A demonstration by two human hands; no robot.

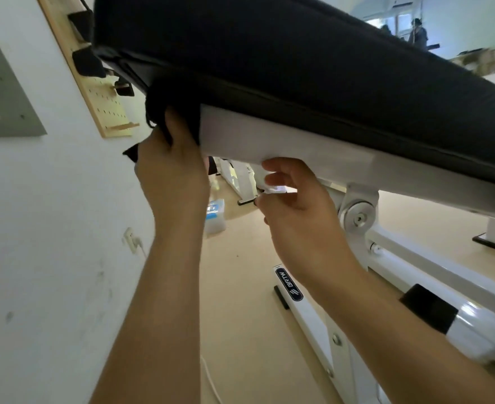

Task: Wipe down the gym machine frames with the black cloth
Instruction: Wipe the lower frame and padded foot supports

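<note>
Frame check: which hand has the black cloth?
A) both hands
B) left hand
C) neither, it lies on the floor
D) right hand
B: the left hand grips the black cloth against the end of the white frame beam, while the right hand sits under the beam without any cloth.

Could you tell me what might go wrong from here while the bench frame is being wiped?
1. The right hand curls under the white frame beam close to the pivot joint; if the tilted pad shifts, fingers could be pinched.
2. The left hand holds the black cloth bunched at the beam's end, a corner dangling; it may slip free.
</note>
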